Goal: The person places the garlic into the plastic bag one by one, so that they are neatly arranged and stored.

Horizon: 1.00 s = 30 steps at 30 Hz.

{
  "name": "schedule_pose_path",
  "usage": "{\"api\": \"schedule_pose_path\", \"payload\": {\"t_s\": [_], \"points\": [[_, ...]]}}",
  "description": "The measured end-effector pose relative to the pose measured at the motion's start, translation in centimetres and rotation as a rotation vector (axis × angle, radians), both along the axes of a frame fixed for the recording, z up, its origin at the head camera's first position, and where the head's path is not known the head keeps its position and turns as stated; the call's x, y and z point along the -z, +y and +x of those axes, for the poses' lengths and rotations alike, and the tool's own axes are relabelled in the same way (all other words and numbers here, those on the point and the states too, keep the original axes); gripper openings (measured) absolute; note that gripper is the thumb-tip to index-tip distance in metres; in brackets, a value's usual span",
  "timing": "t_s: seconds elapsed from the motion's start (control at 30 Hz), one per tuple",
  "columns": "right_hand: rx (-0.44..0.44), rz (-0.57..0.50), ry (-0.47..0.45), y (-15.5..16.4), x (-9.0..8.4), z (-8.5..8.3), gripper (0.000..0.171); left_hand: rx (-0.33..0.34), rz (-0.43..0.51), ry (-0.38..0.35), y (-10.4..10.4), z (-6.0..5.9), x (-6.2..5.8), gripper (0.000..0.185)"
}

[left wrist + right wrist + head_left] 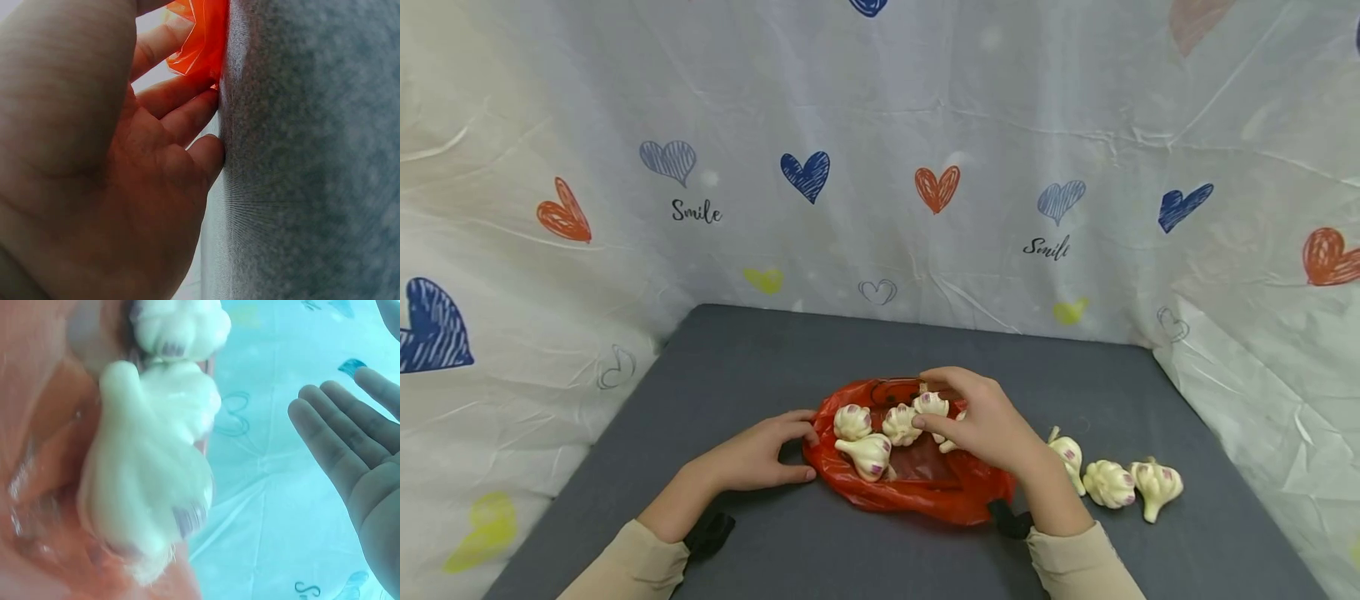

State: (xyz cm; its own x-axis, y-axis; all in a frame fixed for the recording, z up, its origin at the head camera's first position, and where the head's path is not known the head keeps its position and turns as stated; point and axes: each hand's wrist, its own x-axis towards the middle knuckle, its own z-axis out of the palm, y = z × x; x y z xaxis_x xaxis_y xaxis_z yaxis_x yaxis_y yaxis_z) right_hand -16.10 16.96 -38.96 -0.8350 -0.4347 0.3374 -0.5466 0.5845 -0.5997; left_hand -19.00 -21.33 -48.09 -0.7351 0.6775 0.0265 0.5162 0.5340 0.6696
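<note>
A red plastic bag [910, 500] lies spread on the table with its mouth open upward. Several white garlic bulbs [867, 456] with purple marks rest in it. At the bag's left rim, my left hand [760, 454] touches the red film with its fingers, which look relaxed in the left wrist view. My right hand [988, 421] hovers over the bag's right part, thumb and fingers spread around the air above a garlic bulb [931, 404]. In the right wrist view its fingers [337, 444] are straight, apart from the nearest garlic bulb [147, 475].
To the right of the bag, three more garlic bulbs [1108, 484] lie in a row on the dark grey table [760, 350]. A white curtain [865, 100] printed with hearts hangs behind the table and along its sides.
</note>
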Motion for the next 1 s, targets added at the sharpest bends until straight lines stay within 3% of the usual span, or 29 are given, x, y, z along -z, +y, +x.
{"api": "schedule_pose_path", "payload": {"t_s": [0.53,1.0], "points": [[0.095,-0.031,0.045,2.5,0.0,0.5,0.057,0.0,0.001,0.003,0.0,-0.1,0.1,0.026],[0.22,0.039,0.09,6.8,0.7,1.6,0.051,-0.006,-0.003,-0.005,0.2,0.0,-0.1,0.027]]}}
